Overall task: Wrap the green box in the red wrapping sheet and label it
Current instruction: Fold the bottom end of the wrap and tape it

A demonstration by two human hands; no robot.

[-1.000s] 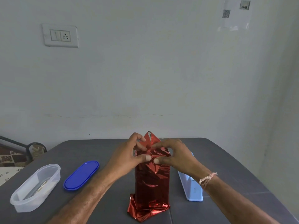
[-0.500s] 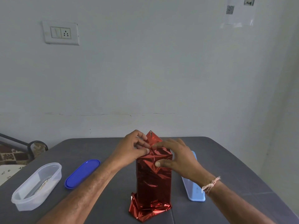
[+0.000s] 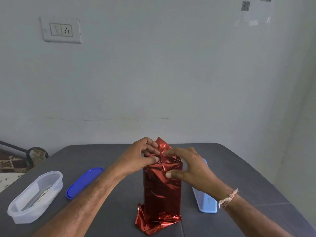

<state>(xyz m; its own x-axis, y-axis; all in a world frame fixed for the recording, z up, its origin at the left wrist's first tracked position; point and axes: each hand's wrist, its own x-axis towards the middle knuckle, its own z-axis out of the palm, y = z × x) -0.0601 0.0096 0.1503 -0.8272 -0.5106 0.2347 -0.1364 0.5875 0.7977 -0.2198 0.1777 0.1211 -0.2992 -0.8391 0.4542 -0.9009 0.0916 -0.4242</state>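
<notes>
A: Two forearms reach in from the counter's near edge. What stands between them?

B: Nearest, by the middle of the near edge, the red wrapping sheet (image 3: 162, 194) stands upright as a tall parcel on the grey counter (image 3: 239, 168). Its bottom end is crumpled and flares out on the surface. The green box itself is hidden, since the sheet covers all of it.

A: And to the sides?

B: Toward the near left corner lies a clear tub (image 3: 25, 214) with something pale inside that is too blurred to tell. Just beyond it lies a blue lid (image 3: 83, 183), apart from the tub. Right of the parcel, partly behind the wrist with the thread bracelet (image 3: 228, 198), lies a light blue container (image 3: 207, 202).

A: The hands?

B: Both are at the parcel's top. The left hand (image 3: 136, 158) pinches a fold of the sheet between thumb and forefinger at the top left corner. The right hand (image 3: 193, 170) clasps the top, with its thumb pressed on the front face and its fingers arched over the folded end. The two forefingers meet there. A pointed flap of the sheet sticks up behind them.

A: Farther back?

B: On the wall, there is a switch plate (image 3: 61, 29) to the left and a paper with a square code (image 3: 245, 6) high on the right.
</notes>
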